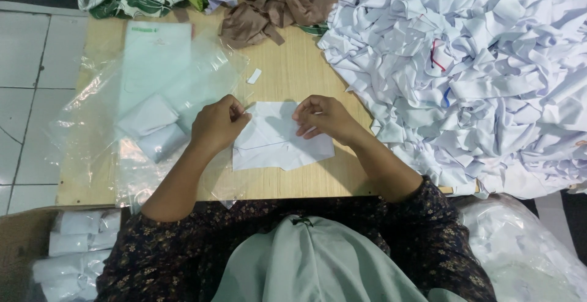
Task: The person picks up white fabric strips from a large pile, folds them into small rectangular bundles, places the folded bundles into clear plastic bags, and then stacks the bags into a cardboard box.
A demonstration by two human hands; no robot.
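We judge the folding step is in hand: our left hand and right hand pinch the upper corners of the white cloth piece, spread flat left of the white heap; next calls for creasing evenly.

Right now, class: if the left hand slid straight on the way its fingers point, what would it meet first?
Probably the right hand. The left hand points rightward across the white folded cloth that both hands pinch; depth is unclear.
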